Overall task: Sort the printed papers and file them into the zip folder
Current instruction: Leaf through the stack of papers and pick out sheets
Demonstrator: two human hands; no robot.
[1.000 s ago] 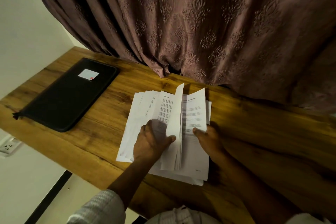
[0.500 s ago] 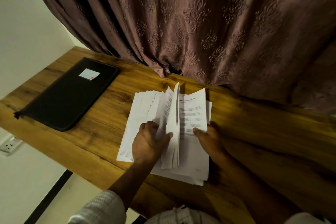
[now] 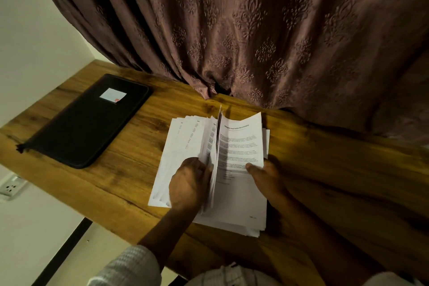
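Risk of upright sheets (image 3: 217, 139) slipping & losing order: left hand (image 3: 189, 184) just pinching them, right hand (image 3: 267, 176) pinching edge of printed papers (image 3: 241, 195).

The scene is dim and warm-toned. The wall (image 3: 34, 30) at left is the brightest area, and light falls from that side. The right hand (image 3: 267, 179) and forearm sit in a broad dark shadow across the right of the surface (image 3: 130, 169). The papers (image 3: 239, 146) show pale, without glare. Sheets beside the left hand (image 3: 188, 186) smear with motion blur, and the small print is soft. The wide lens bows the curtain (image 3: 255, 30) and the surface's edge. The folder (image 3: 88, 123) reads as near-featureless black.
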